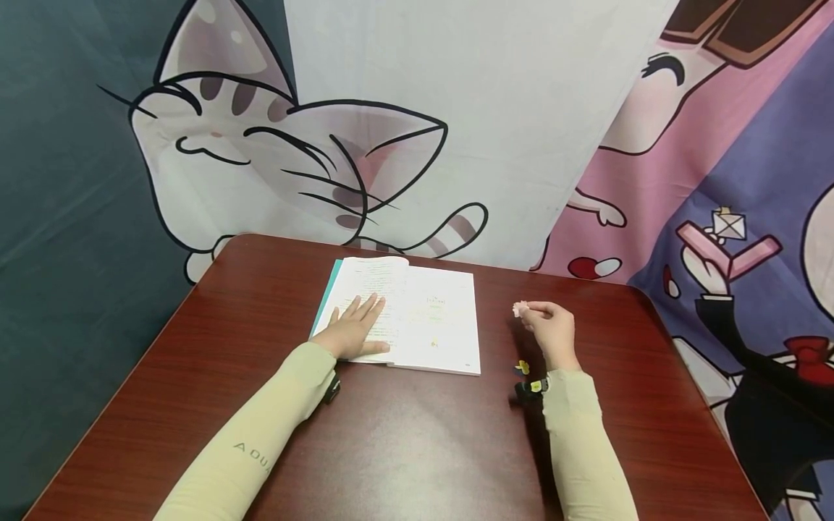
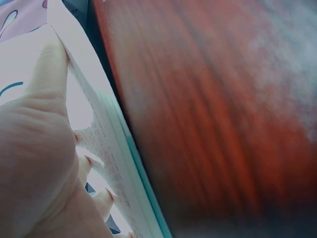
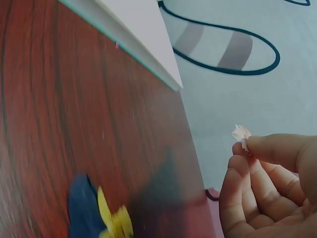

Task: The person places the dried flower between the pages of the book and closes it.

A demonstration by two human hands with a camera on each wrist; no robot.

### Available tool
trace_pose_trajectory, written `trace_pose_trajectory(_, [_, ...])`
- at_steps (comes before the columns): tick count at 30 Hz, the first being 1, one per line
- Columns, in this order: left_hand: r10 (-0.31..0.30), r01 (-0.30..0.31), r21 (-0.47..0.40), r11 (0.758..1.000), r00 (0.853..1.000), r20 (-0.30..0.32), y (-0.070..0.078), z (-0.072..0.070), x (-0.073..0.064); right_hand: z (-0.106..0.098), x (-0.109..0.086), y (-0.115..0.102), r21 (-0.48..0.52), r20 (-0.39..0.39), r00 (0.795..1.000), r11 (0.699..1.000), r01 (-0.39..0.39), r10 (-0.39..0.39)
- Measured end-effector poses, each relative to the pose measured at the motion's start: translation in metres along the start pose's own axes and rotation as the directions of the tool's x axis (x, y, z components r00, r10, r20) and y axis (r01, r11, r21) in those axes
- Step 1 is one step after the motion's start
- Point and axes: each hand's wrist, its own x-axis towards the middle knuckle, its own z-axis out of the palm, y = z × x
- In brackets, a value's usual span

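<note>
Reference point: the open book, dial centre, lying on the brown surface. The left hand rests on the 9 o'clock page, fingers spread. The right hand, at 3 o'clock, pinches a small pale piece clear of the book. A small yellow object lies near 4 o'clock. Toward 11 o'clock, a printed cat marks the backdrop.

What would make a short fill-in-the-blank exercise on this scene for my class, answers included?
1. The left hand rests on the ____ (left or right) page of the open book.
2. The right hand pinches a small pale object between finger and ____.
3. Nearer the right hand than the left, a bright ____ object lies on the table.

Missing words: left; thumb; yellow.
</note>
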Motion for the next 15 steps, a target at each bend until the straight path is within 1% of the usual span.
trace_pose_trajectory(2, [0.000, 0.000, 0.003, 1.000, 1.000, 0.000, 0.000, 0.000, 0.000, 0.004, 0.000, -0.001, 0.049, 0.013, 1.000, 0.999, -0.018, 0.017])
trace_pose_trajectory(7, [0.001, -0.001, 0.005, 1.000, 1.000, 0.010, 0.000, 0.000, 0.001, 0.015, 0.000, -0.006, 0.137, 0.058, 0.998, 0.990, -0.038, 0.030])
trace_pose_trajectory(11, [0.003, -0.003, -0.009, 1.000, 1.000, 0.009, 0.001, -0.002, 0.000, 0.025, -0.001, -0.010, 0.168, 0.077, 0.997, 0.985, -0.037, 0.024])
trace_pose_trajectory(15, [0.002, -0.002, -0.007, 1.000, 1.000, 0.010, 0.001, -0.002, 0.000, 0.036, -0.001, -0.016, 0.167, 0.085, 0.996, 0.986, -0.020, 0.006])
